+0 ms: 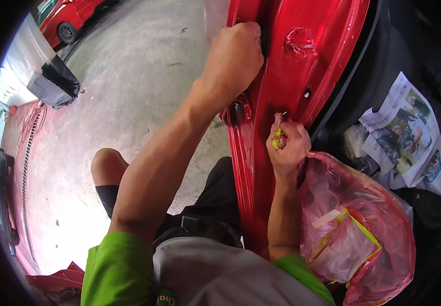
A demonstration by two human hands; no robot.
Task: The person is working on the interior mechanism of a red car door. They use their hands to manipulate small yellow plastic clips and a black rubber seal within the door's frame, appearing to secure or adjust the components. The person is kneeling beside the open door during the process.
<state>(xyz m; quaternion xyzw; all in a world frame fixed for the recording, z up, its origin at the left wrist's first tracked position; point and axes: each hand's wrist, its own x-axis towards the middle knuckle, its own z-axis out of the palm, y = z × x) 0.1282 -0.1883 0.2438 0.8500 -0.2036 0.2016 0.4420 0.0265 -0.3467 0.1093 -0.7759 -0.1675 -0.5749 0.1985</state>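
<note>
A glossy red car body panel (pixel 261 153) runs upright through the middle, with a recessed opening (pixel 300 42) in its upper part. My left hand (pixel 238 56) is closed in a fist at the panel's left edge, near the top; whatever it grips is hidden behind the fingers. Lower down, over the panel's right side, my right hand (pixel 293 148) is closed around a crumpled wad of yellow-green masking tape (pixel 279 138) stained red. Below the left fist, a latch-like recess (pixel 241 109) shows on the panel's edge.
Red-tinted plastic sheeting (pixel 384 224) with yellow tape bulges at the lower right. Newspaper (pixel 409 132) lies on the dark interior beyond the panel. At the far left stand a plastic-wrapped object (pixel 37 71) and another red car (pixel 70 20). Concrete floor (pixel 144 66) stretches left.
</note>
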